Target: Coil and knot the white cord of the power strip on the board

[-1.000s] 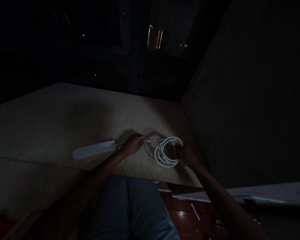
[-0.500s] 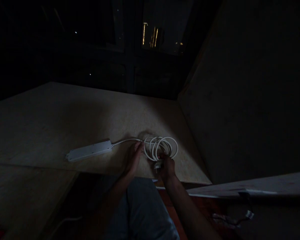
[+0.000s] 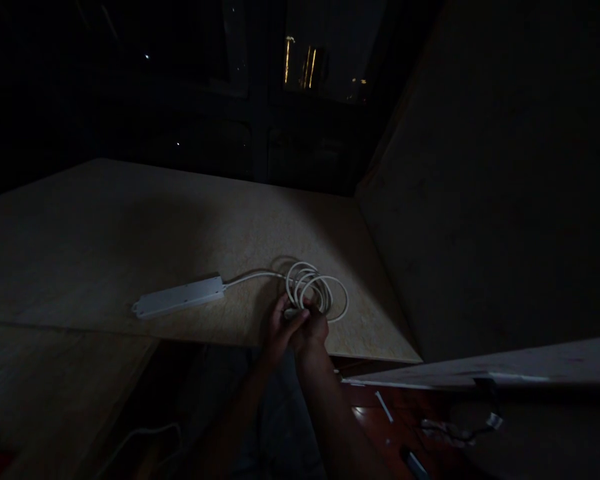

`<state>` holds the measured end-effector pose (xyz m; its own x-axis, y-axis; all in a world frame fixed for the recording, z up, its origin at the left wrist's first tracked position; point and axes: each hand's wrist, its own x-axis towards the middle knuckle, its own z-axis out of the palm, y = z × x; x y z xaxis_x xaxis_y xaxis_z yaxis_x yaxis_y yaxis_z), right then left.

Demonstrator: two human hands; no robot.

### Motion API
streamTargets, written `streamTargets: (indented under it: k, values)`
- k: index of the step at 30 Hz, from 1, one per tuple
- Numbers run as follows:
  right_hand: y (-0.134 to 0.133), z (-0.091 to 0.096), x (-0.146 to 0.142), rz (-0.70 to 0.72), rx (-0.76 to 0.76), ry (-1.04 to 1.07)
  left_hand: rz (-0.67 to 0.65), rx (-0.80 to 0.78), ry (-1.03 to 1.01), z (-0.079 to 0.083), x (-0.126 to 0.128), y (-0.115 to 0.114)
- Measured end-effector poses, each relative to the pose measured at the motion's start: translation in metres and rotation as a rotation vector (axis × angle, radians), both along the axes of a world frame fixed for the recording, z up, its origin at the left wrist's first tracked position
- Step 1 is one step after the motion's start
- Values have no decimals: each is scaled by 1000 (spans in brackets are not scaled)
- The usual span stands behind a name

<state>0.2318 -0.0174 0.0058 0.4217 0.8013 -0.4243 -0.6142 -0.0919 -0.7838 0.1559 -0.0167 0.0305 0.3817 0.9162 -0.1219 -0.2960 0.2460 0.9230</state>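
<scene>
A white power strip [image 3: 179, 297] lies flat on a pale board [image 3: 130, 233]. Its white cable runs right into a coil [image 3: 316, 287] near the board's front edge. My left hand [image 3: 280, 328] and my right hand [image 3: 314, 330] are pressed together at the near side of the coil, fingers closed around its loops. The plug is hidden in my hands. The room is very dark, so finger detail is faint.
A tall board [image 3: 480, 200] leans upright on the right. A lighter plank [image 3: 490, 373] runs across the lower right. Below it, a reddish floor [image 3: 375, 427] holds small scraps and a dark pen-like object [image 3: 413, 463]. A dark window [image 3: 300, 67] with distant lights is behind.
My hands have come together at the near side of the coil. The coil has been gathered tighter and shifted slightly left. The power strip has barely moved.
</scene>
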Motion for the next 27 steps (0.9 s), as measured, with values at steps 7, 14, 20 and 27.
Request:
streamTargets:
  k: [7,14,20,27]
  values:
    - [-10,14,-20,-148,71,137,126,-5,-58,-1,15,17]
    - [-24,35,-29,-130,209,196,335,-217,-164,3,17,32]
    - [-43,44,10,-37,206,160,265,-304,-252,19,3,38]
    - [-14,56,74,498,-57,47,63,-312,-123,22,-15,44]
